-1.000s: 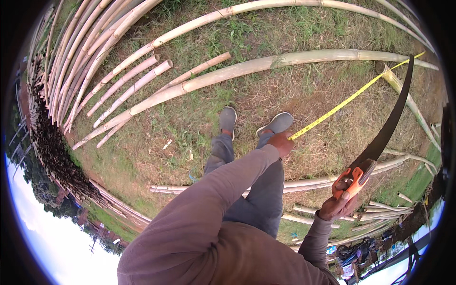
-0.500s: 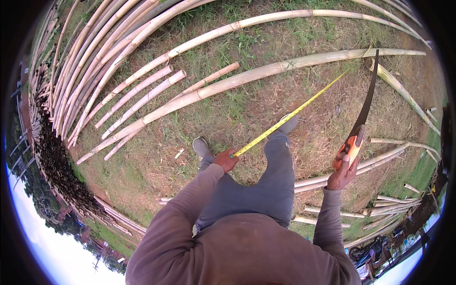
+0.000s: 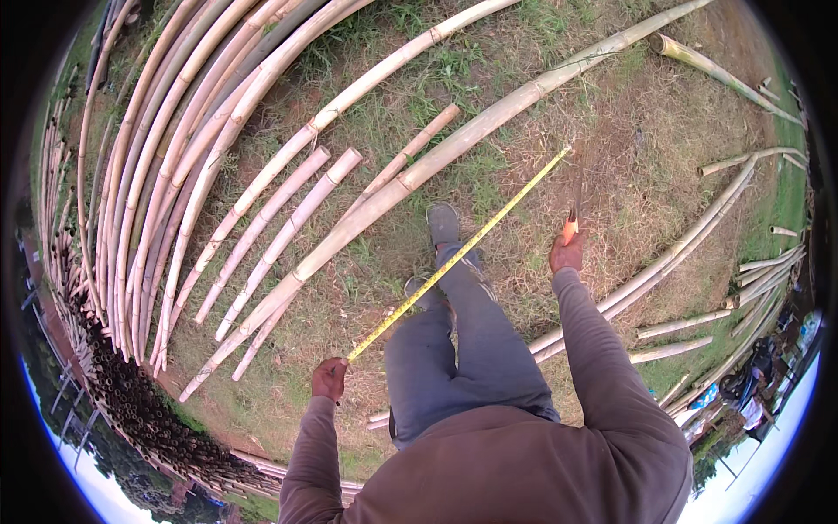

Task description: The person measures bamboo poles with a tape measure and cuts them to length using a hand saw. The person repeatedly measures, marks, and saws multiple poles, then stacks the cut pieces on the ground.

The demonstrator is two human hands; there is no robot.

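Note:
A yellow tape measure (image 3: 457, 253) is drawn out in a straight strip, slanting from lower left to upper right over the grass. My left hand (image 3: 329, 379) is closed on its lower end, low and to the left of my legs. The far end of the strip lies near the grass ahead of my right hand. My right hand (image 3: 567, 252) is closed round the orange handle of a handsaw (image 3: 570, 229), whose dark blade points away from me and shows only faintly, edge-on. Left of the tape, a long bamboo pole (image 3: 419, 175) lies on the ground.
Short cut bamboo pieces (image 3: 292, 231) lie beside the long pole. A big bundle of poles (image 3: 166, 166) fills the left side, above stacked bamboo ends (image 3: 105, 375). More bamboo poles (image 3: 663, 266) lie at the right, with several short lengths beyond them.
My left hand has moved left and nearer my body, still holding the tape. My right hand has shifted left and forward, with the saw turned edge-on. My feet have moved and the view has turned.

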